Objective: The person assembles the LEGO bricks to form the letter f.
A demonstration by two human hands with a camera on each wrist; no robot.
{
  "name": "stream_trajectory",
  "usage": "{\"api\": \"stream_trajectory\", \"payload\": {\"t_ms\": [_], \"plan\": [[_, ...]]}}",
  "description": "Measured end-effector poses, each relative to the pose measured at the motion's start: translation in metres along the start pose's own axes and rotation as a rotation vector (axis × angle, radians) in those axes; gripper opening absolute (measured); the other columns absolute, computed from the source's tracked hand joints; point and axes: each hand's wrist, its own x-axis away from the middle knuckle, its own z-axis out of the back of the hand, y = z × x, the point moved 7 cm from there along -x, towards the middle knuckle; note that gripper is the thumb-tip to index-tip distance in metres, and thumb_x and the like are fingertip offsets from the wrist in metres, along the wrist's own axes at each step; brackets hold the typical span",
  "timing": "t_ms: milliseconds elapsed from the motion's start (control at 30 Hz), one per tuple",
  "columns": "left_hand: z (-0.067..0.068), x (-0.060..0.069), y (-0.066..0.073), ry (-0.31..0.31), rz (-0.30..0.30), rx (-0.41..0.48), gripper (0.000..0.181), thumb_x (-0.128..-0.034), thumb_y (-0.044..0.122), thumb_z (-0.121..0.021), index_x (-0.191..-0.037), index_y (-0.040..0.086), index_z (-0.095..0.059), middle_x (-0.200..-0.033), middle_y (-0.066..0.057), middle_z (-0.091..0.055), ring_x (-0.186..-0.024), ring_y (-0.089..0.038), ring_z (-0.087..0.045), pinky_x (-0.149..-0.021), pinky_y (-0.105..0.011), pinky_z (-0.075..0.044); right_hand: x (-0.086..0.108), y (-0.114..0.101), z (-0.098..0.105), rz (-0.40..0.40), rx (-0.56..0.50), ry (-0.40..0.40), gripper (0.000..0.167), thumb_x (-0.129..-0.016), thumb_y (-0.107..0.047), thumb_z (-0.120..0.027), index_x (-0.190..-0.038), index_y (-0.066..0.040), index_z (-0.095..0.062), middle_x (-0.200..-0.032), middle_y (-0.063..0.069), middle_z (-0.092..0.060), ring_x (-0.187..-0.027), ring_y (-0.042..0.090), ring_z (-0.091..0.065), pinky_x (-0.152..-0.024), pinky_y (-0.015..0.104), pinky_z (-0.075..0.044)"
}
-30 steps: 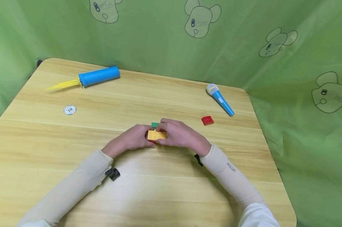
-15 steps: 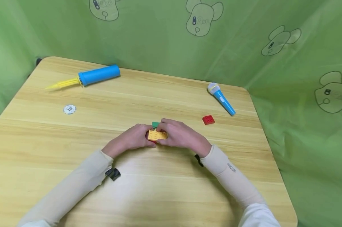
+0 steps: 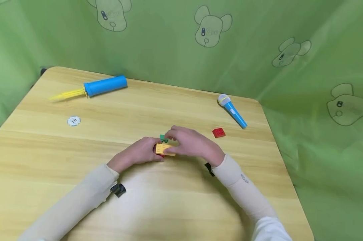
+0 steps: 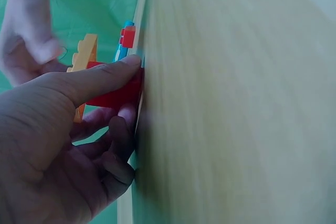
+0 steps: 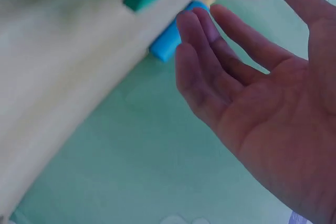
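My left hand [image 3: 140, 150] grips a red toy building brick [image 4: 110, 98] at the table surface, thumb on one side and fingers on the other. On top of that brick sits a yellow-orange studded brick [image 3: 161, 148], which sticks out to the right. My right hand [image 3: 191, 142] hovers over the right end of the yellow brick, its fingers relaxed and apart. Nothing is in the palm in the right wrist view. Just behind the stack lies a green brick [image 3: 163, 138], partly hidden. Another red brick [image 3: 218, 133] lies off to the right.
At the back left rests a blue hand pump [image 3: 106, 86] with a yellow nozzle. A white chip [image 3: 74, 121] marked 10 lies in front of it. A blue toy microphone [image 3: 234, 112] lies at the back right. Green curtain [image 3: 169, 50] hangs behind the wooden table [image 3: 169, 201].
My right fingers have let go of the yellow brick and spread apart. The left hand keeps its hold on the red brick. The head view has tilted slightly up.
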Motion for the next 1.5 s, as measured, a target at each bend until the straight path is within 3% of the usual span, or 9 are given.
{"api": "stream_trajectory", "payload": {"t_ms": [100,233,367,467,667,900,1067,1200,1500], "plan": [[-0.003,-0.002,-0.004,0.007,0.022,0.000,0.045,-0.0795,0.027,-0.086,-0.112,0.003,-0.065,-0.093,-0.001,-0.067,-0.078,-0.013,-0.060,-0.073,-0.031,-0.052,-0.008,0.009,0.014,-0.010,0.026,0.030,0.041,-0.094,-0.033,-0.070,-0.125,-0.006,-0.066,-0.116,0.008,-0.064,-0.097,0.022,-0.062,-0.084,0.036,-0.052],[-0.004,-0.006,-0.007,0.023,0.042,-0.005,0.045,-0.0787,0.027,-0.087,-0.111,0.004,-0.065,-0.094,0.000,-0.067,-0.078,-0.013,-0.059,-0.073,-0.031,-0.051,-0.025,0.020,0.020,0.046,0.108,0.029,0.031,-0.096,-0.010,-0.065,-0.126,-0.007,-0.067,-0.117,0.009,-0.064,-0.094,0.020,-0.062,-0.082,0.035,-0.053],[-0.002,-0.008,-0.005,0.028,0.034,-0.007,0.047,-0.0788,0.027,-0.087,-0.113,0.005,-0.065,-0.098,-0.001,-0.068,-0.081,-0.014,-0.060,-0.076,-0.033,-0.051,-0.039,0.028,0.005,0.134,0.123,-0.068,0.055,-0.086,0.015,-0.057,-0.135,-0.012,-0.063,-0.122,0.009,-0.061,-0.098,0.021,-0.061,-0.082,0.033,-0.053],[-0.001,-0.006,-0.006,0.021,0.039,-0.017,0.050,-0.0785,0.029,-0.087,-0.115,0.004,-0.064,-0.101,-0.003,-0.068,-0.083,-0.014,-0.060,-0.078,-0.034,-0.052,-0.045,0.029,-0.011,0.196,0.097,-0.110,0.069,-0.079,0.020,-0.056,-0.138,-0.016,-0.061,-0.125,0.009,-0.059,-0.103,0.023,-0.061,-0.084,0.033,-0.053],[0.003,-0.003,-0.004,-0.013,0.031,-0.051,0.049,-0.0799,0.032,-0.086,-0.115,0.005,-0.064,-0.101,-0.003,-0.067,-0.079,-0.014,-0.058,-0.074,-0.033,-0.050,-0.046,0.029,-0.024,0.227,0.074,-0.059,0.053,-0.086,0.008,-0.067,-0.131,-0.019,-0.067,-0.121,0.003,-0.060,-0.102,0.018,-0.061,-0.086,0.031,-0.052],[0.002,-0.003,-0.003,0.000,0.045,-0.040,0.043,-0.0801,0.031,-0.085,-0.111,0.008,-0.065,-0.094,0.001,-0.066,-0.075,-0.013,-0.057,-0.069,-0.031,-0.048,-0.046,0.035,-0.021,0.136,0.094,-0.027,0.029,-0.093,-0.019,-0.073,-0.121,-0.012,-0.071,-0.117,0.002,-0.057,-0.096,0.015,-0.060,-0.083,0.028,-0.052],[0.001,-0.004,-0.006,0.009,0.060,-0.021,0.037,-0.0796,0.030,-0.086,-0.103,0.010,-0.065,-0.084,0.003,-0.063,-0.070,-0.014,-0.056,-0.065,-0.030,-0.047,-0.042,0.040,-0.010,0.064,-0.002,0.040,0.037,-0.094,-0.024,-0.072,-0.127,-0.008,-0.065,-0.115,0.003,-0.053,-0.099,0.018,-0.059,-0.084,0.030,-0.052],[0.000,-0.004,-0.005,0.007,0.054,-0.016,0.036,-0.0792,0.029,-0.086,-0.101,0.009,-0.065,-0.082,0.002,-0.063,-0.069,-0.014,-0.056,-0.064,-0.029,-0.047,-0.030,0.034,-0.003,0.084,-0.040,0.101,0.046,-0.096,-0.027,-0.069,-0.137,-0.011,-0.058,-0.111,0.002,-0.053,-0.099,0.017,-0.059,-0.081,0.032,-0.052],[0.001,-0.001,-0.002,0.006,0.048,-0.021,0.037,-0.0797,0.029,-0.085,-0.103,0.009,-0.065,-0.085,0.001,-0.064,-0.072,-0.015,-0.058,-0.065,-0.030,-0.049,-0.003,0.011,0.003,0.144,-0.141,0.141,0.033,-0.094,-0.024,-0.071,-0.122,-0.008,-0.065,-0.108,-0.001,-0.066,-0.099,0.016,-0.063,-0.088,0.037,-0.053]]}}
